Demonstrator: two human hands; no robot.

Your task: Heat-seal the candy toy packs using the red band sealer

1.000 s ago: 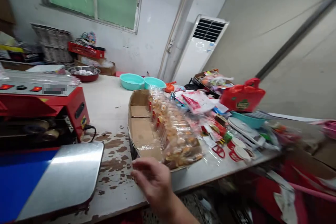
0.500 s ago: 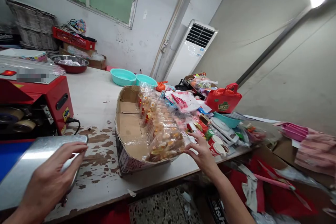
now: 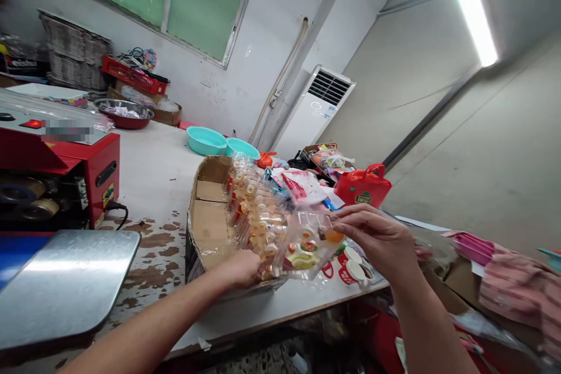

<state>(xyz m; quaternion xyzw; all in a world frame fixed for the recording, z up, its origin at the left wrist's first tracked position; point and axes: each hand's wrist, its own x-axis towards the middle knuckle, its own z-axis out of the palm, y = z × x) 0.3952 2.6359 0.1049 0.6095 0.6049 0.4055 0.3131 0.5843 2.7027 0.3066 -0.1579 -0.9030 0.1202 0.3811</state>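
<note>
My right hand (image 3: 379,239) pinches the top right edge of a clear plastic packet (image 3: 302,248) holding small colourful pieces, some yellow-green and one orange. The packet hangs tilted at the front right of an open cardboard box (image 3: 214,210). Inside that box, a long row of similar clear packets (image 3: 258,204) stands packed along the right side, while brown cardboard shows on the left. My left hand (image 3: 243,266) reaches over the box's front rim against the front end of the row. Its fingers are hidden, so their grip does not show.
A red machine (image 3: 99,169) with a metal plate (image 3: 74,280) stands at the left. Behind the box are turquoise basins (image 3: 205,140). Bags, red-and-white cups (image 3: 350,272) and a red bag (image 3: 363,187) crowd the right. The worn table's front edge (image 3: 280,318) runs below the box.
My left hand has moved right from the metal plate into the box's front. My right hand has taken hold of a packet and lifted it at the box's front right. The view has shifted slightly.
</note>
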